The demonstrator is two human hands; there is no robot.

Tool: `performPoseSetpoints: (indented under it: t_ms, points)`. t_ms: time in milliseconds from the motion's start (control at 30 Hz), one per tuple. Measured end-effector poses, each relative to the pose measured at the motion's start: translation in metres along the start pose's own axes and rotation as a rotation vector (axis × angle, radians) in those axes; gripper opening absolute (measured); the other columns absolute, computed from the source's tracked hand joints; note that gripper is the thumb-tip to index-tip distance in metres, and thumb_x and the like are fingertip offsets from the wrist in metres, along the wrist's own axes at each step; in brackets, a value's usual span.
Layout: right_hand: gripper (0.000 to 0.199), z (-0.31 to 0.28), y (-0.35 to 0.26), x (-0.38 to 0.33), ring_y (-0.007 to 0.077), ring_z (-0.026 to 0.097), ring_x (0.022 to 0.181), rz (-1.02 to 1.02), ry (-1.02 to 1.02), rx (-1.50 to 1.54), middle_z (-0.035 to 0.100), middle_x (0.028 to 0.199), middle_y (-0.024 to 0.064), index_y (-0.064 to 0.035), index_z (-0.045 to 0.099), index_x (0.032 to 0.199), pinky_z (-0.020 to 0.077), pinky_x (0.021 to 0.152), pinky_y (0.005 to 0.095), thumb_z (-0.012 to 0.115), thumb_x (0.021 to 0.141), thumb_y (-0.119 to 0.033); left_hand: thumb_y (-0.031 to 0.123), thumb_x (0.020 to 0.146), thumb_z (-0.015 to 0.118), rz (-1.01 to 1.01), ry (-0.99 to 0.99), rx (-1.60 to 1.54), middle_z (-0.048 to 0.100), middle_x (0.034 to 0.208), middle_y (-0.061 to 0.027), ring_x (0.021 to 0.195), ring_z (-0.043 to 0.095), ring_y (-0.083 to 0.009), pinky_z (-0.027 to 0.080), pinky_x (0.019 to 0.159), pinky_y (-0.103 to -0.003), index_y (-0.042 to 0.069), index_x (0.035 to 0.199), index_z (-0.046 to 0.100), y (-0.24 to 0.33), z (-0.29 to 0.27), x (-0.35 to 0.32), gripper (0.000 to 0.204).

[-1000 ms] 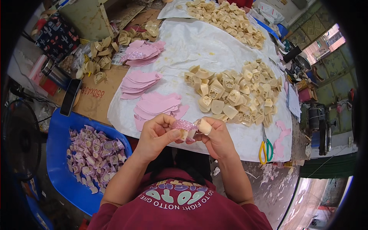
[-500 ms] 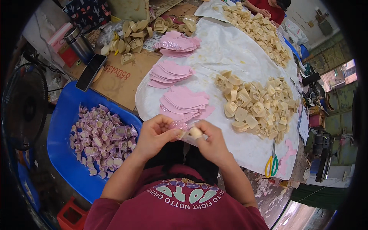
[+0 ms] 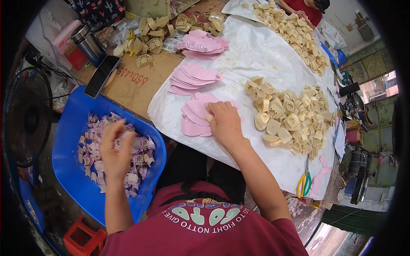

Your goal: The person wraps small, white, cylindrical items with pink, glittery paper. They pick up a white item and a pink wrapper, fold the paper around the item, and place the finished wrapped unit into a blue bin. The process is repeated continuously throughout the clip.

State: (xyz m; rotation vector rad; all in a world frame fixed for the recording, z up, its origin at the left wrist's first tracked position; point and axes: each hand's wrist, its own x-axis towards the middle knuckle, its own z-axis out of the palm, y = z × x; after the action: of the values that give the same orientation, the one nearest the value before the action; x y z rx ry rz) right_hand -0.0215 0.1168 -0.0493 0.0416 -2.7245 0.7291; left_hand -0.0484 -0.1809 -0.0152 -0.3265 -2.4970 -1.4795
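Over the blue basin (image 3: pixel 64 170) at the left is my left hand (image 3: pixel 115 155), slightly blurred, its fingers apart and nothing visible in them. Below it, the basin holds a heap of small beige blocks covered in glittery pink material (image 3: pixel 100 166). My right hand (image 3: pixel 226 126) reaches onto the nearest stack of pink cut pieces (image 3: pixel 194 123) on the white sheet. Its fingertips touch the top pieces, with index finger and thumb apart. A beige cover (image 3: pixel 209 118) sits on a digit of that hand. Two more pink stacks (image 3: pixel 194 77) lie farther back.
Bare beige blocks (image 3: pixel 290 115) are heaped at the right, with a larger heap (image 3: pixel 294 36) behind, near another person (image 3: pixel 305 13). Scissors (image 3: pixel 304 183) lie at the right edge. A phone (image 3: pixel 102 77), a steel flask (image 3: pixel 87 42) and a fan (image 3: pixel 27 115) stand at the left.
My hands were together in front of me, working a pink piece onto a small block. They have parted: the left went to the basin, the right onto the near pink stack.
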Motion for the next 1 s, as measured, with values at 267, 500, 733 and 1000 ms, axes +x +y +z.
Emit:
performPoseSetpoints:
  t_ms: [267,500,733,1000]
  points:
    - [0.026,0.006,-0.001,0.002,0.0208,0.06,0.079,0.279,0.018,0.334,0.064,0.083,0.0089,-0.0038,0.064,0.1,0.0444,0.072,0.0352,0.062,0.076,0.005,0.006,0.074,0.072,0.456,-0.329,-0.082,0.063,0.101,-0.0163,0.092,0.06,-0.0328,0.048,0.079,-0.038,0.0,0.098,0.065,0.045,0.113,0.003,0.026]
    - [0.024,-0.04,0.031,-0.003,0.0111,0.06,0.079,0.621,0.375,1.163,0.065,0.091,0.0064,-0.0004,0.062,0.104,0.0491,0.073,0.023,0.061,0.081,0.007,0.014,0.072,0.074,0.476,-0.443,0.061,0.063,0.103,-0.015,0.096,0.058,-0.0345,0.043,0.087,-0.042,0.0,0.098,0.065,0.023,0.139,0.006,0.031]
    - [0.017,-0.052,-0.014,-0.041,0.0232,0.059,0.076,0.112,0.386,0.479,0.062,0.084,0.0087,-0.0024,0.061,0.095,0.0473,0.068,0.0332,0.064,0.079,0.002,0.022,0.085,0.069,-0.125,-0.714,-0.634,0.067,0.101,-0.007,0.097,0.062,-0.0203,0.047,0.084,-0.035,-0.002,0.105,0.065,0.078,0.146,0.0,0.031]
    - [0.018,-0.064,-0.007,-0.065,0.0303,0.058,0.078,0.089,0.376,0.493,0.062,0.086,0.0134,-0.0018,0.059,0.091,0.0471,0.068,0.0365,0.063,0.075,0.005,0.025,0.098,0.052,-0.547,-0.874,-1.026,0.065,0.11,-0.0088,0.095,0.065,-0.0165,0.056,0.081,-0.033,-0.001,0.117,0.061,0.097,0.16,-0.005,0.034]
